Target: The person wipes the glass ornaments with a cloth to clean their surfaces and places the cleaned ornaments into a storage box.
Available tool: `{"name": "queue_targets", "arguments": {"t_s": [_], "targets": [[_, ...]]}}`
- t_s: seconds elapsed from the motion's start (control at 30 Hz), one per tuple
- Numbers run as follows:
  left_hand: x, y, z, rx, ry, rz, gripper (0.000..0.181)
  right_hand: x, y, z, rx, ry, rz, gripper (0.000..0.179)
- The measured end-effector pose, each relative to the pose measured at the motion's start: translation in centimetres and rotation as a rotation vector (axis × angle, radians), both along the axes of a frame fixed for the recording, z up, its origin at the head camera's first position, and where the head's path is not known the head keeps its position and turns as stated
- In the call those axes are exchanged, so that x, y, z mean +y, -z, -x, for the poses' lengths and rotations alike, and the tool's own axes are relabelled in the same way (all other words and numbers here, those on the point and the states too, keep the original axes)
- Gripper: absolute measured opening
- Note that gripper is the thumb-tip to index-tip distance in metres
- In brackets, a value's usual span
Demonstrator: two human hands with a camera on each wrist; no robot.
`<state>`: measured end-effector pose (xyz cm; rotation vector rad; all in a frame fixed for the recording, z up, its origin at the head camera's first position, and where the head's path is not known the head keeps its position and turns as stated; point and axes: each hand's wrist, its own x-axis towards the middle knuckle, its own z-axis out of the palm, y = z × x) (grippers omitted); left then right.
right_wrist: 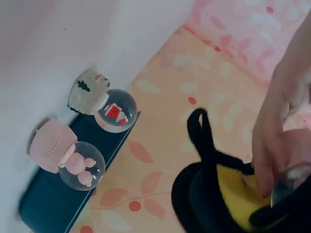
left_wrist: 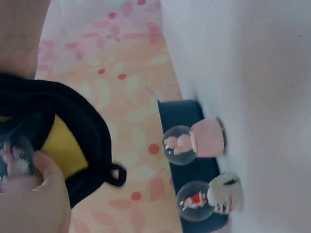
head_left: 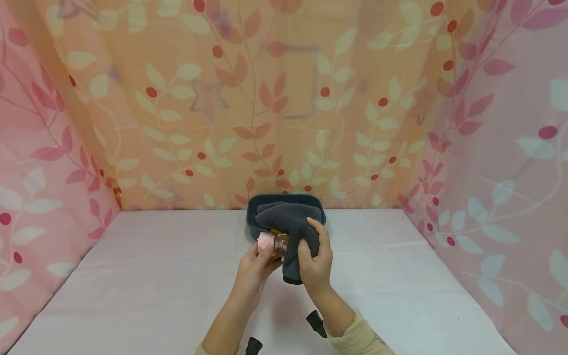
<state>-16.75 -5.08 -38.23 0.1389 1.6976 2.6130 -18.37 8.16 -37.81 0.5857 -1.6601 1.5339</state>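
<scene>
My left hand [head_left: 254, 273] grips the pink base of a snow globe [head_left: 266, 243], held sideways over the table. Its clear ball, with a small pink figure inside, points toward the right hand and is partly covered by cloth. My right hand [head_left: 317, 264] pinches a dark grey cleaning cloth [head_left: 291, 261], which has black edging, a hanging loop and a yellow side [left_wrist: 63, 150]. The cloth lies around the ball, and one end hangs below the right hand. In the right wrist view, the left fingers [right_wrist: 265, 170] reach down beside the ball at the cloth's yellow side.
A dark teal tray [head_left: 250, 217] stands at the table's back edge, by the patterned curtain [head_left: 253, 98]. Before it stand two more snow globes: one with a pink base [left_wrist: 209, 138], one with a white Christmas base [left_wrist: 226, 194]. Hands and cloth hide both in the head view.
</scene>
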Motion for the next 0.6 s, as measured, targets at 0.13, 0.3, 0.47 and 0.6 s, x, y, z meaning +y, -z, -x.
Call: {"name": "queue_targets", "arguments": {"t_s": [0.13,0.3,0.47,0.6], "targets": [[-0.2,0.2,0.2,-0.059,-0.005,-0.165,0.042,0.2,0.0,-0.1,-0.06,-0.017,0.012,0.041],[-0.7,0.4,0.6,-0.129,-0.011,-0.27,0.029,0.9,0.3,0.1,-0.151,-0.033,0.05,0.04],[-1.4,0.6,0.8,-0.197,0.014,-0.216,0.056,1.4,0.5,0.2,-0.206,-0.026,0.055,0.04],[-1.6,0.6,0.7,-0.258,0.025,-0.179,0.068,1.8,0.3,0.3,-0.193,-0.016,0.057,0.039]]}}
